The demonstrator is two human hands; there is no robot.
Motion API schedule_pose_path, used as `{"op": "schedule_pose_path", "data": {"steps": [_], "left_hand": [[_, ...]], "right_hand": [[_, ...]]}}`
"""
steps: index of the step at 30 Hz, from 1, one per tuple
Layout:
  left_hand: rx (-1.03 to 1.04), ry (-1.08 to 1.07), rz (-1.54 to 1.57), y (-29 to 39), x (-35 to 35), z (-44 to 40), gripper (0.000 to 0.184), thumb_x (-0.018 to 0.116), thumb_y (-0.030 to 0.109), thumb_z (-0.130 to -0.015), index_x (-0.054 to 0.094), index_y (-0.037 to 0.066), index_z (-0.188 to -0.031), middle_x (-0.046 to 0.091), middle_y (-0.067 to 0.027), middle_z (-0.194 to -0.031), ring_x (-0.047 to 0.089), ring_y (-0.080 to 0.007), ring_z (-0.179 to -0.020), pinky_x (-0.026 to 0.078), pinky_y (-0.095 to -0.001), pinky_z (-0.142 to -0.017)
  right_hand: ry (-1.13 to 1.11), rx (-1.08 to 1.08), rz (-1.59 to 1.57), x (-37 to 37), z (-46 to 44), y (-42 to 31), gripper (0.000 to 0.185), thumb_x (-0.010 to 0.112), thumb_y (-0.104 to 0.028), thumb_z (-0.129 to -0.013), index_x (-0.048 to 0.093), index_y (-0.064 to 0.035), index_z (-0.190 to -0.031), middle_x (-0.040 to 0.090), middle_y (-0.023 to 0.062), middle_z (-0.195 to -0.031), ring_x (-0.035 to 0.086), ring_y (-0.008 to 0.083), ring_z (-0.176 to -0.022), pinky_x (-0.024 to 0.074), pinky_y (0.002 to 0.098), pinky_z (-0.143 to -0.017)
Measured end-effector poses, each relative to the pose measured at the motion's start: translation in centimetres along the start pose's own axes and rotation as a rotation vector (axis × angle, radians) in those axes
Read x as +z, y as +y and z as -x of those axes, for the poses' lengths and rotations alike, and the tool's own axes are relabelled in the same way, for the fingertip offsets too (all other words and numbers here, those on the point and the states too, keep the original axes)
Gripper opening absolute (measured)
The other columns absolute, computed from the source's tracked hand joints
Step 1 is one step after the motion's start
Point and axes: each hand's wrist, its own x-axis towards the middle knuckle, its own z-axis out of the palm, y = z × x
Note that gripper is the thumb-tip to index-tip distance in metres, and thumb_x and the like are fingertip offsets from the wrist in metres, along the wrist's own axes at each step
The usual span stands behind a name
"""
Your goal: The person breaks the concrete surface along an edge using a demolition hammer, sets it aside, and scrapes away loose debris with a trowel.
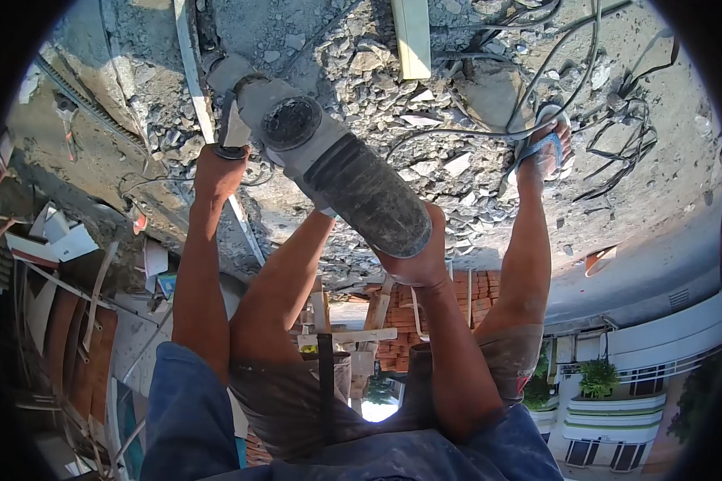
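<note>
A large, dusty grey power tool, like a demolition hammer (pixel 369 188), runs diagonally across the middle of the view, its front end toward the upper left. My left hand (pixel 220 172) is closed round the side handle (pixel 231 132) near the tool's front. At the rear end, my right hand (pixel 415 250) grips the tool from behind and beneath; the body hides part of its fingers. Broken concrete rubble (pixel 369 64) lies around the tool. The tool's tip is not clearly visible.
Black cables (pixel 529 104) loop over the rubble at the upper right, beside my sandalled foot (pixel 549 148). A pale board (pixel 411 40) lies at the top. One long metal strip (pixel 192 68) runs left of the tool. Stacked bricks (pixel 477 297) and scrap wood (pixel 64 345) appear lower down.
</note>
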Motion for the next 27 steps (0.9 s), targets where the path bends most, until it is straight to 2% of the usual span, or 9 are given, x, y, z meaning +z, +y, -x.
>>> {"op": "schedule_pose_path", "data": {"steps": [2, 5, 8, 11, 16, 18, 19, 21, 27], "left_hand": [[-0.090, -0.029, -0.020, 0.6, -0.2, 0.4, 0.034, 0.073, 0.028, -0.080, 0.065, -0.005, -0.074, 0.065, -0.0163, -0.062, 0.066, -0.0301, -0.059, 0.048, -0.0399, -0.060], [0.022, 0.004, 0.128, 2.0, -0.1, 2.8, 0.031, 0.073, 0.024, -0.081, 0.066, -0.005, -0.075, 0.065, -0.0133, -0.062, 0.061, -0.0216, -0.055, 0.046, -0.0371, -0.058], [-0.106, -0.110, 0.402, 2.6, -0.5, 6.5, 0.020, 0.072, 0.015, -0.079, 0.068, -0.004, -0.083, 0.068, -0.0090, -0.069, 0.057, -0.0108, -0.061, 0.044, -0.0324, -0.056], [-0.252, 0.034, 0.932, 6.0, -0.2, 10.2, 0.018, 0.070, 0.013, -0.078, 0.069, -0.004, -0.084, 0.068, -0.0099, -0.068, 0.058, -0.0104, -0.062, 0.044, -0.0316, -0.056], [-0.117, 0.025, 0.396, 2.9, -0.9, 8.8, 0.018, 0.069, 0.013, -0.077, 0.068, -0.005, -0.080, 0.066, -0.0112, -0.064, 0.060, -0.0140, -0.060, 0.047, -0.0349, -0.060], [-0.099, -0.029, 0.333, 0.6, -0.3, 8.4, 0.026, 0.071, 0.017, -0.076, 0.065, -0.005, -0.089, 0.070, -0.0155, -0.079, 0.063, -0.0152, -0.069, 0.049, -0.0348, -0.066], [-0.163, -0.058, 0.363, -2.4, 0.7, 7.4, 0.032, 0.072, 0.018, -0.076, 0.063, -0.005, -0.095, 0.069, -0.0170, -0.087, 0.064, -0.0155, -0.076, 0.049, -0.0334, -0.070], [0.097, -0.085, 0.342, -4.8, -0.4, 6.6, 0.051, 0.076, 0.020, -0.075, 0.056, -0.005, -0.115, 0.066, -0.0186, -0.106, 0.062, -0.0176, -0.095, 0.047, -0.0307, -0.083], [-0.063, -0.337, 0.649, -2.2, -8.5, 4.0, 0.051, 0.078, 0.020, -0.074, 0.058, -0.005, -0.113, 0.067, -0.0165, -0.105, 0.063, -0.0170, -0.094, 0.049, -0.0312, -0.082]], "right_hand": [[-0.046, 0.017, -0.038, -0.4, 0.3, -0.8, 0.027, 0.075, -0.007, -0.071, 0.068, 0.0033, -0.094, 0.072, 0.0120, -0.089, 0.069, 0.0135, -0.079, 0.0521, 0.0272, -0.070], [-0.094, 0.132, 0.176, -1.2, 0.2, -5.3, 0.032, 0.079, -0.009, -0.066, 0.067, 0.0026, -0.093, 0.071, 0.0114, -0.085, 0.069, 0.0155, -0.076, 0.0517, 0.0278, -0.069], [-0.148, 0.118, 0.219, -2.3, 2.4, -9.3, 0.040, 0.081, -0.012, -0.063, 0.066, 0.0038, -0.096, 0.070, 0.0122, -0.085, 0.069, 0.0173, -0.076, 0.0520, 0.0287, -0.068], [-0.201, 0.009, 0.165, -3.1, 4.4, -12.0, 0.058, 0.085, -0.016, -0.060, 0.062, 0.0072, -0.107, 0.069, 0.0144, -0.090, 0.070, 0.0217, -0.076, 0.0534, 0.0309, -0.068], [-0.165, -0.050, 0.095, -1.2, 6.5, -11.1, 0.052, 0.085, -0.014, -0.061, 0.063, 0.0047, -0.105, 0.068, 0.0139, -0.086, 0.070, 0.0242, -0.073, 0.0538, 0.0313, -0.063], [-0.170, -0.015, 0.107, 0.0, 6.0, -11.9, 0.045, 0.084, -0.014, -0.062, 0.064, 0.0023, -0.099, 0.067, 0.0125, -0.083, 0.069, 0.0248, -0.069, 0.0529, 0.0319, -0.060], [-0.131, 0.013, 0.174, 0.7, 5.9, -12.3, 0.042, 0.083, -0.015, -0.063, 0.064, 0.0014, -0.096, 0.065, 0.0119, -0.079, 0.068, 0.0266, -0.067, 0.0515, 0.0331, -0.058], [-0.063, 0.018, 0.225, 2.5, 5.3, -12.7, 0.036, 0.081, -0.017, -0.064, 0.061, -0.0014, -0.091, 0.059, 0.0115, -0.071, 0.063, 0.0312, -0.062, 0.0480, 0.0371, -0.054], [-0.125, 0.174, 0.213, 10.3, 4.9, -14.9, 0.038, 0.073, -0.010, -0.063, 0.053, -0.0051, -0.096, 0.060, 0.0115, -0.084, 0.064, 0.0322, -0.076, 0.0509, 0.0413, -0.064]]}}
